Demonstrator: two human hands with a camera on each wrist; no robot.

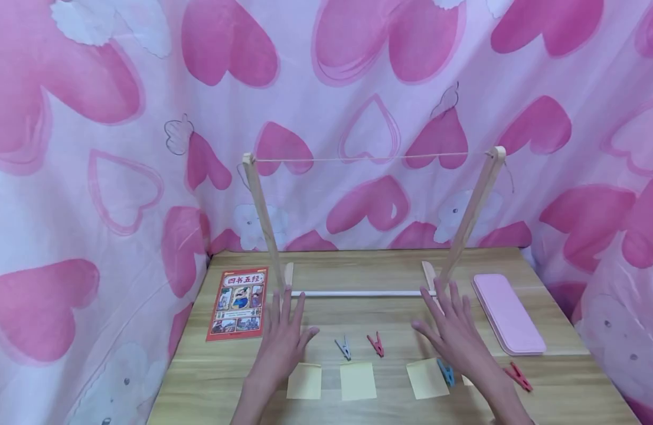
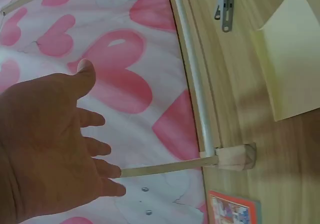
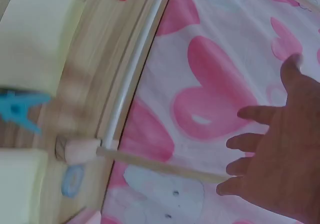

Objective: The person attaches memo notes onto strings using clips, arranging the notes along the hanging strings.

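My left hand [image 1: 281, 344] is held palm forward with fingers spread, in front of the left post of a wooden frame [image 1: 265, 221]. Its mate, my right hand [image 1: 454, 330], spreads its fingers near the right post. Neither hand holds anything, and contact with the posts cannot be told. A thin string [image 1: 369, 158] joins the two post tops, and a white rod [image 1: 363, 293] links them low down. Nearer me lie a grey clothespin [image 1: 344, 348], a red clothespin [image 1: 376, 345], a blue clothespin [image 1: 446, 373] and several yellow sticky notes [image 1: 358, 381], one partly hidden by my right arm.
At the left of the wooden table [image 1: 188, 389] lies a red booklet [image 1: 238, 304]; at the right, a pink case [image 1: 509, 314]. Another red clothespin [image 1: 518, 376] is beside my right forearm. A light-blue ring [image 3: 73, 180] shows near the frame's foot. A heart-patterned curtain [image 1: 369, 200] hangs behind.
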